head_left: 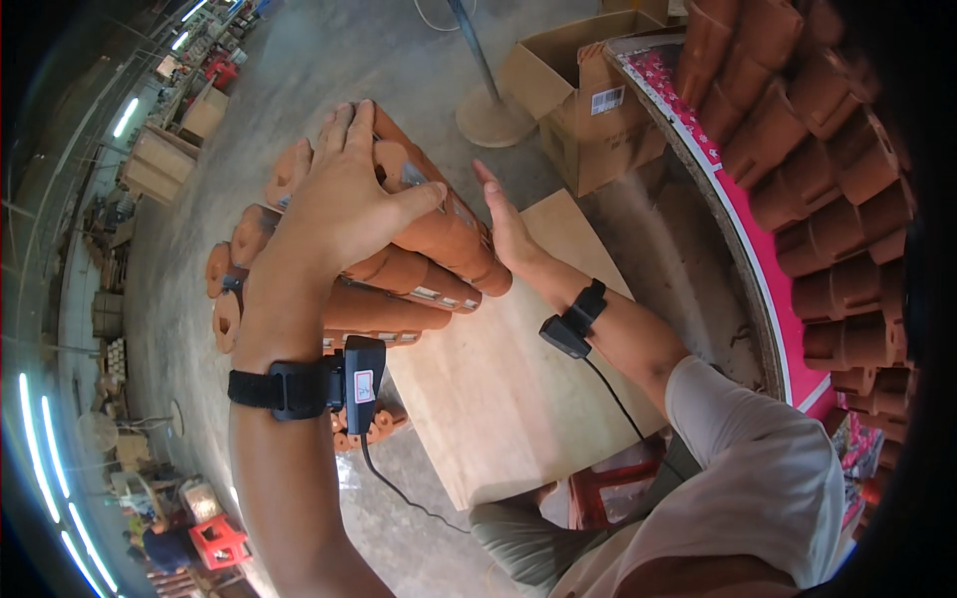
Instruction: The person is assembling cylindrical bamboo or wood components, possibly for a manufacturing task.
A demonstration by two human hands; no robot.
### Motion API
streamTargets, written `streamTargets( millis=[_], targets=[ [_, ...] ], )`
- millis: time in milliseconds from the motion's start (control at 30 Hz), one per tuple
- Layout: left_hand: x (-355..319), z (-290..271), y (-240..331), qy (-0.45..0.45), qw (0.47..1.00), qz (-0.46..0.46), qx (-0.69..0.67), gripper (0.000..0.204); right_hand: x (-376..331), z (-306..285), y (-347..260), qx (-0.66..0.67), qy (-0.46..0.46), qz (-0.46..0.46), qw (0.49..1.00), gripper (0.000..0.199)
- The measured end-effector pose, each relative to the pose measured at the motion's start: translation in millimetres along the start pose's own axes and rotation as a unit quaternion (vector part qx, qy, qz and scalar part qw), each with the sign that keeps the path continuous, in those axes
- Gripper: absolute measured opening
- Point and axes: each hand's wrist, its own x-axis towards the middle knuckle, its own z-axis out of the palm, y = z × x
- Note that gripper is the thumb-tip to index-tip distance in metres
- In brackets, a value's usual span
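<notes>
Left hand [344,204] hides part of the stacked clay pots [439,239].

**Stuff lying around the workshop**

There's an open cardboard box [588,95] on the concrete floor, top middle, just beside a round pole base [493,115] with a dark pole rising out of it. On the right, a big curved table edge with a pink patterned cover [743,234] carries a heap of terracotta pots [827,169] lying on their sides. A red plastic stool [608,488] shows below the wooden board. Far lower left sits a red crate [219,541], and wooden crates [155,164] stand upper left.
</notes>
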Motion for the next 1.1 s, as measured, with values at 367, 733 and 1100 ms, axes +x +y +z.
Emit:
streamTargets(
  millis=[367, 733, 1100],
  targets=[
    [-20.0, 3.4, -1.4, 0.042, 0.998, 0.010, -0.035, 0.106, -65.5, -6.2, -31.2, -0.082, 0.028, -0.060, 0.994, 0.072],
    [-131.9, -24.4, 90.2, 0.167, 0.957, 0.219, -0.089, 0.094, -390.5, -92.5, -141.2, -0.228, -0.018, 0.077, 0.970, 0.041],
    [-390.9, 136.6, 229.7, -0.192, 0.845, 0.248, -0.432, 0.047, -668.9, -193.1, -361.2, -0.570, 0.478, -0.113, 0.658, 0.048]
  ],
)
